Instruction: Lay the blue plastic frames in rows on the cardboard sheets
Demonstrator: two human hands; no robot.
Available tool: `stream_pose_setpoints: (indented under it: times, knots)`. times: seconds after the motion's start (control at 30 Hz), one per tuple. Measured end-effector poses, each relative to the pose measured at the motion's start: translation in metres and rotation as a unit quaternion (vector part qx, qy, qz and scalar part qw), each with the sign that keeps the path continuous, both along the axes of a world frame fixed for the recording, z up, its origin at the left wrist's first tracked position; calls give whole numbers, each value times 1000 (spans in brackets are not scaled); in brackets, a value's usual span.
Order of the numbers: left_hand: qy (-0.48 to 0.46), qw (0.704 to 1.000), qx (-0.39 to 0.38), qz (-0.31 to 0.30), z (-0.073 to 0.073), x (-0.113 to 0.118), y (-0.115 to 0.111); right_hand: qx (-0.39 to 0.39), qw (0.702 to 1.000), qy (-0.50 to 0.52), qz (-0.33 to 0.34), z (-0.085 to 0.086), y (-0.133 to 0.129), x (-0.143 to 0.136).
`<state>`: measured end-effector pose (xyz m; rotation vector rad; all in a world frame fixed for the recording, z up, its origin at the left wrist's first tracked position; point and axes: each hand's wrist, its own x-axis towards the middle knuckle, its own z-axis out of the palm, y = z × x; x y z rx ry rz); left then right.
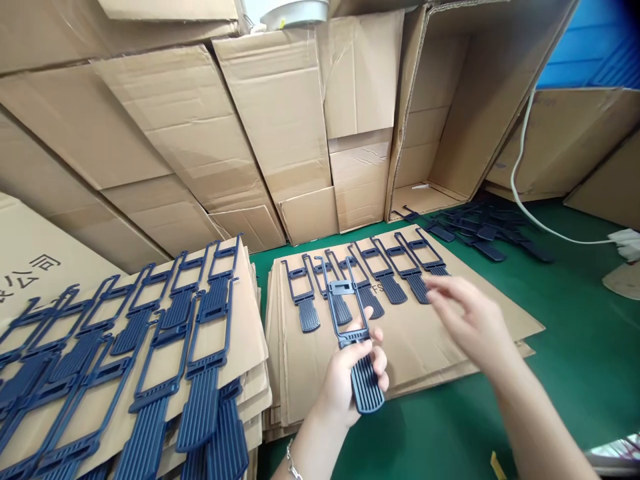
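At six o'clock the left hand (pixel 344 377) is clamped on a dark-blue plastic frame with a ribbed paddle (pixel 367 387). At four, the right hand (pixel 470 320) is empty, fingers loosely curled. Beyond, a row of matching frames (pixel 393 291) lies on flat brown cardboard sheets (pixel 425 340); at three, a dark-blue heap (pixel 489 251) rests on the green tabletop (pixel 590 300).

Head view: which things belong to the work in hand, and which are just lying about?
Likely in the work: dark blue frame in the left hand; row of matching frames near the right hand; more frames on the left cardboard stack; loose pile of frames on the green table.

Apparently just lying about: white cable; yellow scrap; round white dish.
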<state>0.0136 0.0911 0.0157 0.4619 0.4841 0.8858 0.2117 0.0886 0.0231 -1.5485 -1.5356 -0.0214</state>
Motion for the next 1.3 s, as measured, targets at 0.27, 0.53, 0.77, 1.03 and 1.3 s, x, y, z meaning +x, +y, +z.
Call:
stream_pose_setpoints:
  times: [0.27, 0.53, 0.77, 1.03, 1.3]
  knots:
    - [195, 969, -23, 147, 9, 6, -21, -130, 972, -6, 196, -18, -79, -101]
    - [163, 979, -65, 104, 3, -28, -54, -96, 982, -7, 162, -47, -96, -125]
    - [101, 991, -75, 37, -25, -46, -63, -137, 977, -2, 161, -69, -108, -142]
    - [92, 987, -132, 5, -29, -52, -68, -133, 974, -144, 114, -66, -105, -152]
    - [98, 989, -111, -1, -37, -72, -83, -173, 963, -177, 104, -60, -112, -164]
